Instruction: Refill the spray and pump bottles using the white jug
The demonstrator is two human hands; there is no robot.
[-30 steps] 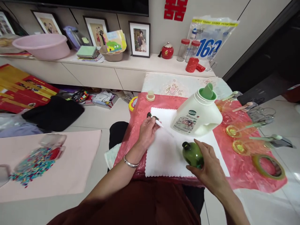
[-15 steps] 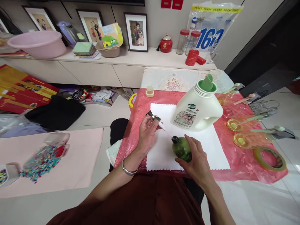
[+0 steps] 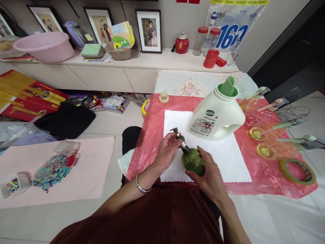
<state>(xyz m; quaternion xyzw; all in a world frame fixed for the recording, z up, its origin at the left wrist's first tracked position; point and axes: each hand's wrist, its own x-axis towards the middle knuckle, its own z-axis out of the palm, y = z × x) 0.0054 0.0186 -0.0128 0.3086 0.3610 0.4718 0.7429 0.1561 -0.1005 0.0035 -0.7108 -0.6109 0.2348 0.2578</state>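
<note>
Between the thumb and fingers of my left hand [image 3: 167, 149] is a dark pump head [image 3: 180, 137]. Its white collar end sits at the mouth of a round green bottle [image 3: 192, 161], with the dip tube out of sight inside. My right hand [image 3: 209, 171] is wrapped round the right side of this bottle, which tilts toward the left. Both are over a white scallop-edged sheet [image 3: 215, 162]. Just behind stands a large pale detergent jug [image 3: 215, 112] with an uncapped green spout. A small translucent cap [image 3: 164, 97] rests near the table's back left.
On the red plastic table cover [image 3: 144, 135], several clear pump bottles with yellow liquid [image 3: 269, 132] lie at the right, beside a roll of tape [image 3: 297, 171]. A pink mat [image 3: 96, 169] on the left floor carries spilled colourful beads [image 3: 52, 173]. A cabinet [image 3: 99, 76] runs behind.
My left hand has moved right and down, bringing the pump head to the bottle's mouth. The tube, visible before, has slid into the bottle. The view has shifted slightly.
</note>
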